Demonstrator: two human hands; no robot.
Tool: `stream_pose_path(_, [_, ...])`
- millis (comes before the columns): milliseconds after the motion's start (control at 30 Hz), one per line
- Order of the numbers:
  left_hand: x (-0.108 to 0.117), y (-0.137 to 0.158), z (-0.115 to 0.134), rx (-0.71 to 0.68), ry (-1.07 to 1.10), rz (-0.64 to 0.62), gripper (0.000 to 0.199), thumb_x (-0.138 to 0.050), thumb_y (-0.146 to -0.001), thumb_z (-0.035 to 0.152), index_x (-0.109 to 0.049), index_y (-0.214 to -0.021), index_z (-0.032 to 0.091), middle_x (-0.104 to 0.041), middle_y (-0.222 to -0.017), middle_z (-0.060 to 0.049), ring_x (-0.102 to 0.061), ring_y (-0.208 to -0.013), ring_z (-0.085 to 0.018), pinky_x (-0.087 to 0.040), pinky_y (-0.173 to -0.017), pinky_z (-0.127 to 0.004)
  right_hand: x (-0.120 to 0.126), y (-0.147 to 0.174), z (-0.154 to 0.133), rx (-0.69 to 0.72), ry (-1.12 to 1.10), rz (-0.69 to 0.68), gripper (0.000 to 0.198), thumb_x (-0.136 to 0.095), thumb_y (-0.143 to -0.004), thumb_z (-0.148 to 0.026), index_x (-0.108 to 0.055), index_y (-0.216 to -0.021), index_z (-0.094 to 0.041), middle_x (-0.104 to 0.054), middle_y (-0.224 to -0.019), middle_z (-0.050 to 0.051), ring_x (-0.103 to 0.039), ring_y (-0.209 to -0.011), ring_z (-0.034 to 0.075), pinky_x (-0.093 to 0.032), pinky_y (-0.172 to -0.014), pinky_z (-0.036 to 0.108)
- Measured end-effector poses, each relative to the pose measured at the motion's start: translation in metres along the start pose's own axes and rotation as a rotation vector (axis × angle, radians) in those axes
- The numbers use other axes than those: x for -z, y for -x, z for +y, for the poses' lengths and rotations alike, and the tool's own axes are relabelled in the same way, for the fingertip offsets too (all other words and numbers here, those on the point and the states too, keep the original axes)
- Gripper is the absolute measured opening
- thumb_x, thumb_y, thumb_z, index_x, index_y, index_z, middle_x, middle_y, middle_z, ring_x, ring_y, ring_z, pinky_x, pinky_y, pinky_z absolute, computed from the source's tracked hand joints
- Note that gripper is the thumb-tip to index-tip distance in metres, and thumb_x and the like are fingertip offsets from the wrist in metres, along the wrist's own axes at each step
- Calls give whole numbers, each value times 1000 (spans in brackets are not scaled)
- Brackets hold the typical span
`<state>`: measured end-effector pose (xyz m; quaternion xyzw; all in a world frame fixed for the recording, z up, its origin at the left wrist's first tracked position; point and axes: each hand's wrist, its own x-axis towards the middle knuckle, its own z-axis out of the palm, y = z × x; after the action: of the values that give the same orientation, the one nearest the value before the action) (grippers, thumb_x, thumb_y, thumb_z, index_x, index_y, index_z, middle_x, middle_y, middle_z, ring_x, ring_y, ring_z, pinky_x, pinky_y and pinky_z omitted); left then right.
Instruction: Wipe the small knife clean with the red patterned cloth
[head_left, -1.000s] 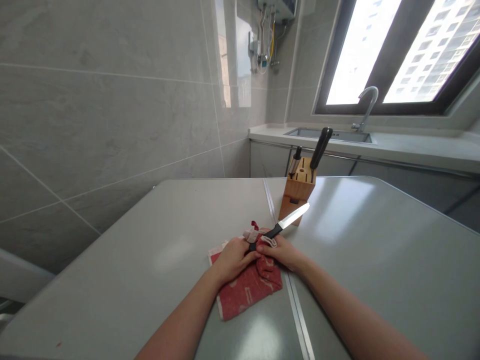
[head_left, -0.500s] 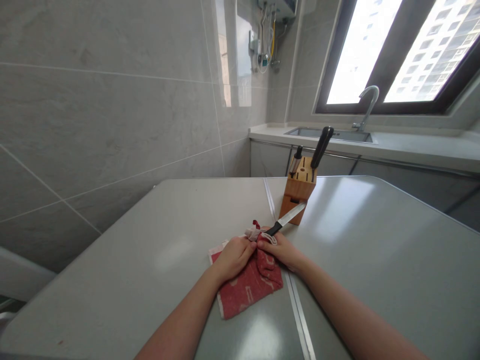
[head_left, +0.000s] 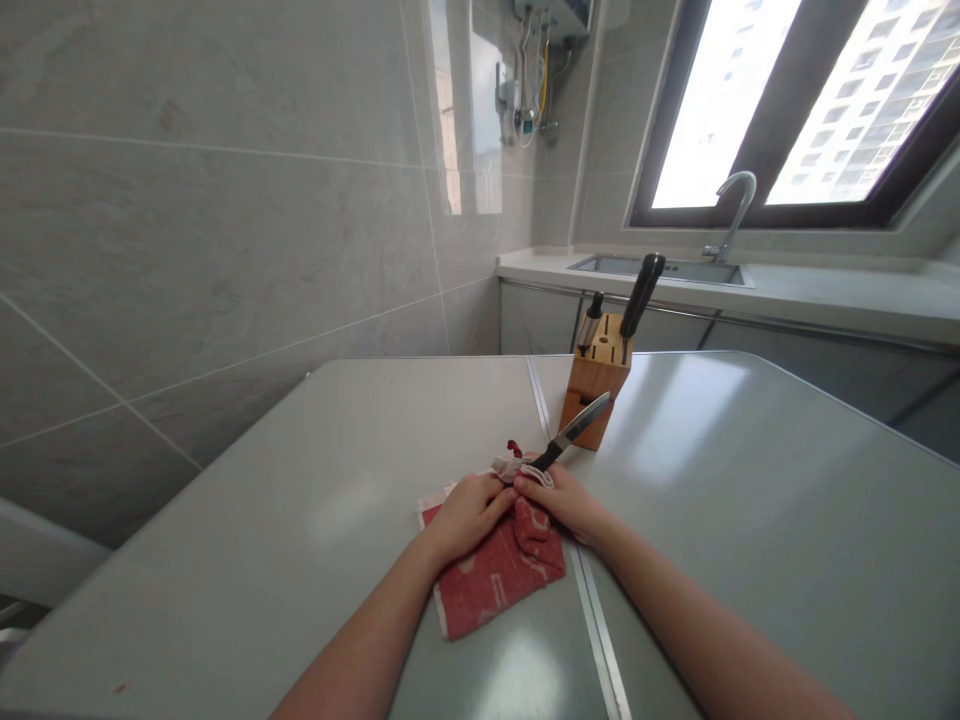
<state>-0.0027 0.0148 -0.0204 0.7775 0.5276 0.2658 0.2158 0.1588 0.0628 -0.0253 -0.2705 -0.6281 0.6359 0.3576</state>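
A knife [head_left: 579, 424] with a black handle points away to the upper right, its blade tip in front of the knife block. Its handle runs back between my two hands. My left hand [head_left: 474, 510] is closed at the rear of the handle, most of which it hides. My right hand [head_left: 561, 497] is closed on a red and white towel [head_left: 499, 595], bunched around the handle. Both thumbs lie close together on top. The rest of the towel spreads flat on the table beneath my hands and forearms.
A wooden knife block [head_left: 596, 378] stands beyond my hands, holding a large black-handled knife [head_left: 643, 294] and a smaller black-topped tool [head_left: 591, 320]. The grey table [head_left: 360, 420] has a metal seam. Behind are a counter with a sink and faucet [head_left: 739, 215], and a tiled wall on the left.
The knife has turned in my hands: its blade face looks darker and the tip sits slightly higher. My hands and the towel have barely moved.
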Motion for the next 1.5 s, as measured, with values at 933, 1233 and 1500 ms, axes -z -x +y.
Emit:
stream_pose_path(933, [1,0,2,-12,21,8,43,-30,-89,39,-59,-70,14,-62,-77,-4,-52,-64,-12,-37,-62,-21,-3,1,-5,-15,-3,7,23,-62,-72,-36,-59,-88,-19,-61,-86,2,-55,-84,15,-42,-78,29])
stream_pose_path(1233, [2,1,6,-7,15,7,42,-30,-90,38,-61,-73,14,-63,-81,-5,-53,-67,-13,-38,-64,-22,-4,2,-10,-6,14,6,27,-62,-72,-38,-60,-90,-18,-62,-87,4,-55,-85,17,-43,-78,31])
stream_pose_path(1500, [2,1,4,-9,29,8,41,-31,-89,37,-61,-73,14,-64,-82,-5,-54,-68,-13,-38,-64,-22,-4,2,-9,-7,14,26,25,-63,-70,-37,-60,-86,-18,-61,-84,2,-55,-81,16,-42,-76,29])
